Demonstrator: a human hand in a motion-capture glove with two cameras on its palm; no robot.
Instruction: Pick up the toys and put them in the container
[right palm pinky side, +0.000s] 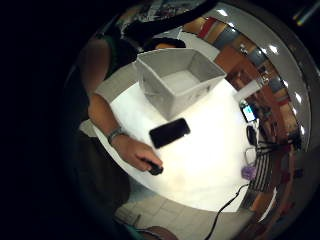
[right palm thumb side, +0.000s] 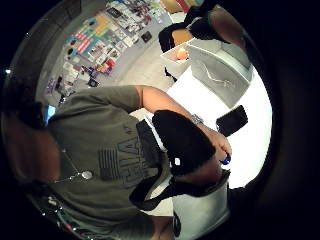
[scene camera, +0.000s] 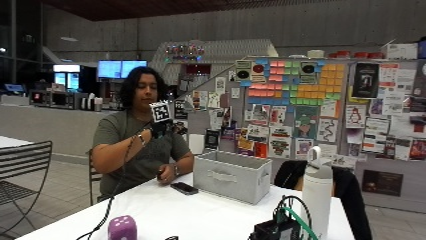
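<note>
A grey fabric container (scene camera: 233, 176) stands open-topped in the middle of the white table (scene camera: 200, 215); its inside looks empty in the little finger side palm view (right palm pinky side: 161, 95). A purple plush die (scene camera: 122, 228) sits at the table's near corner, far from the container, and shows small by the table edge (right palm pinky side: 248, 172). My gloved right hand (scene camera: 160, 131) is raised at chest height above the table's far edge and holds nothing. The bare left hand (scene camera: 164, 175) rests at that edge and grips a small dark object (right palm pinky side: 155, 169).
A black phone (scene camera: 184, 188) lies flat between the left hand and the container. A tall white bottle (scene camera: 317, 190) and black gear with cables (scene camera: 279, 229) stand at the near right. A metal chair (scene camera: 23, 165) is off to the left.
</note>
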